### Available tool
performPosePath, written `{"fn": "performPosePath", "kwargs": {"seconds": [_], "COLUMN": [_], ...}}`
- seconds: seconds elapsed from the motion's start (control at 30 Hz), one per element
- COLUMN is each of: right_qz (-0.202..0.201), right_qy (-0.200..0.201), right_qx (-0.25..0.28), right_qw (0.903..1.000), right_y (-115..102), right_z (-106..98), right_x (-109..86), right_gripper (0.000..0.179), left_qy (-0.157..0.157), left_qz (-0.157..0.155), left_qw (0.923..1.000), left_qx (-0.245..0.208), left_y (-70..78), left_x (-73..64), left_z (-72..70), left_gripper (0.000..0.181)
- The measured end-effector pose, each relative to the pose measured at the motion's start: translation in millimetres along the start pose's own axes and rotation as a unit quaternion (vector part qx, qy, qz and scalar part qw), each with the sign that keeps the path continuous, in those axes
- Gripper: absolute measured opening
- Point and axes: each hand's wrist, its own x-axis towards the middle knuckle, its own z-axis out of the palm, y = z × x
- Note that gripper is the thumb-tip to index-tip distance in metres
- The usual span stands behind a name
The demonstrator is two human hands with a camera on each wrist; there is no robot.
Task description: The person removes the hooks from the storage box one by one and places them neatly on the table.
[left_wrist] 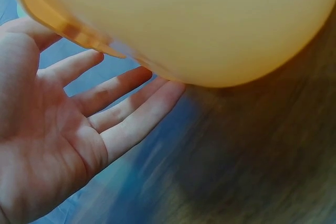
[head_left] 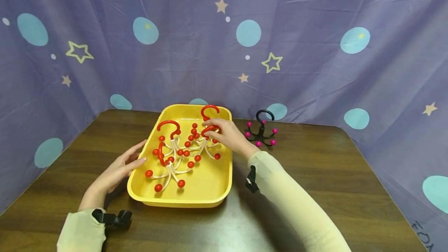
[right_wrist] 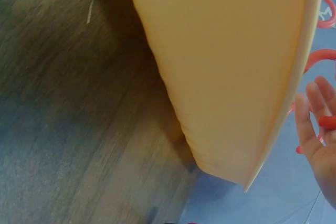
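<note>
On the dark wood-grained bench (head_left: 297, 174), a yellow tub (head_left: 204, 189) stands before me, its long sides running away from me. Within it lie several hangers with whitish arms tipped by red balls; four red hooks show, and the arms overlap, so that some balls cannot be assigned to one piece. My right hand (head_left: 229, 135) reaches over the tub's right rim and pinches the hook of the held hanger (head_left: 211, 128) between thumb and fingers, above the right part of the tub. Just behind it, near the far rim, rises the hook of the rear hanger (head_left: 210, 107). To the left, the left hanger (head_left: 173, 143) has its hook uppermost; the front hanger (head_left: 169, 167), nearest me, spreads its arms low inside the tub. My left hand (head_left: 119, 170) lies along the outer left side, its fingers extended and apart, the thumb at the rim; the left wrist view shows the palm, with fingertips at the tub's outer edge. Right of the tub and apart from it, a black hanger (head_left: 261, 132) with pink balls stands on the bench, hook uppermost. Behind hangs a purple curtain (head_left: 196, 49) patterned with stars and blue ovals.
</note>
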Motion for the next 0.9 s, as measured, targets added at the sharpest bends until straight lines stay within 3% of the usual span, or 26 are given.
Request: {"fn": "performPosePath", "kwargs": {"seconds": [0.23,0.9], "right_qz": [0.007,-0.005], "right_qy": [-0.01,-0.011], "right_qx": [0.02,-0.013], "right_qw": [0.9997,0.9998], "right_y": [-1.6,-8.4], "right_z": [-0.3,-4.4], "right_x": [1.5,7.1], "right_gripper": [0.026,0.019], "left_qy": [-0.003,-0.002], "left_qz": [0.004,0.001], "left_qw": [1.0,1.0], "left_qx": [-0.007,0.002], "left_y": [2.5,2.1], "left_x": [-1.0,-1.3], "left_z": [0.0,-1.1], "left_gripper": [0.068,0.068]}}
